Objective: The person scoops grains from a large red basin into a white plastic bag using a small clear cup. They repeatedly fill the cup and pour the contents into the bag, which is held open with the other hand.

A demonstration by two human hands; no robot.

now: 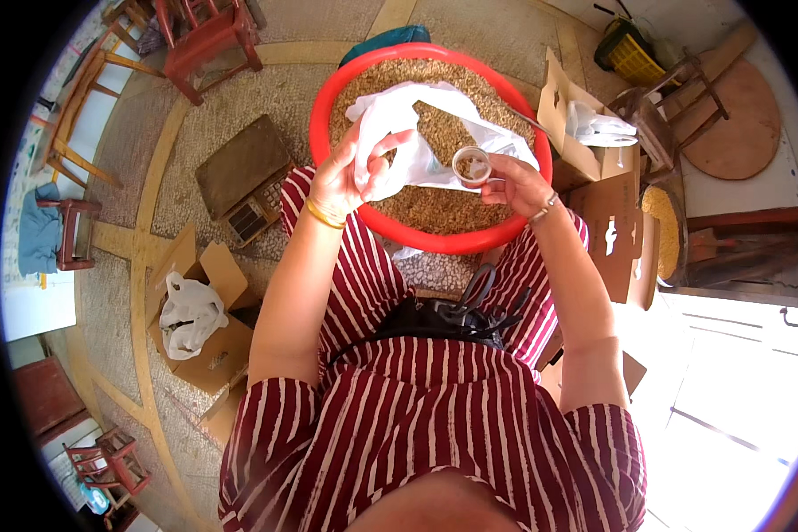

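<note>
A round red plastic basin (317,123) in front of my knees holds a deep layer of brown grain-like pieces (432,213). Above it, my left hand (359,166) grips the rim of a white plastic bag (379,110), whose mouth gapes. More of the brown pieces show inside the bag's mouth. My right hand (522,186) pinches a small clear plastic cup (471,167) at the bag's right side. Something brown and whitish is in the cup; I cannot tell exactly what. The bag's lower part rests over the basin's contents.
Left of the basin lies a weighing scale (246,179) on the floor. An open cardboard box (219,359) holds a white bag (191,316). Another open box (555,100) stands right, near a container of yellow grain (660,229). A red wooden chair (206,46) is far left.
</note>
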